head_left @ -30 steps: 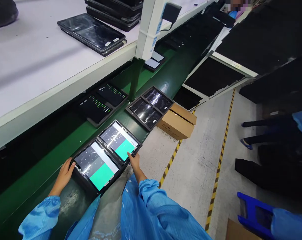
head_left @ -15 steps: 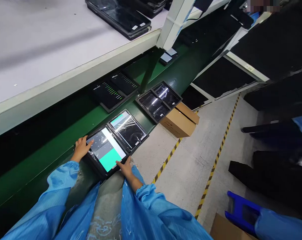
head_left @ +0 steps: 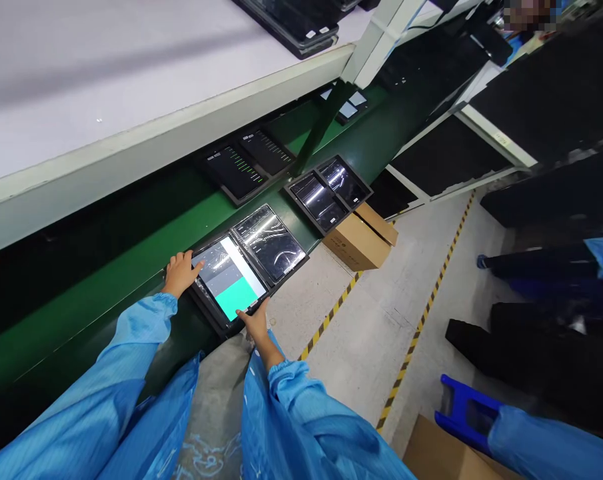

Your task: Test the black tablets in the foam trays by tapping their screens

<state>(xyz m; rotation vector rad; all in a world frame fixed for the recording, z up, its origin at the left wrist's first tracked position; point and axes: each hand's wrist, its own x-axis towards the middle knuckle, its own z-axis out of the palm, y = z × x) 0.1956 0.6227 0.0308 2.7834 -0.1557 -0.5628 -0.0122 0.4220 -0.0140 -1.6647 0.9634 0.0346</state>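
Note:
A black tray [head_left: 212,319] lies on the green conveyor belt [head_left: 106,267] and carries two wrapped tablets. The near tablet [head_left: 230,277] is lit with a grey, white and green screen. The far tablet [head_left: 270,242] is dark and glossy. My left hand [head_left: 181,272] rests on the near tablet's far-left corner, fingers curled over its edge. My right hand [head_left: 254,321] grips the same tablet at its near edge, thumb on the screen rim. Both arms wear blue sleeves.
Two more trays ride the belt further on: one with lit green-bar screens [head_left: 248,165], one with dark tablets [head_left: 330,192]. A cardboard box [head_left: 360,239] sits beside the belt. A white shelf [head_left: 131,80] hangs over the belt. A person's blue sleeve [head_left: 541,440] and blue stool [head_left: 464,410] are at right.
The far tablet's screen went from lit green to dark. My right hand moved from the far tablet to the near tablet's front edge; my left hand slid onto its far corner.

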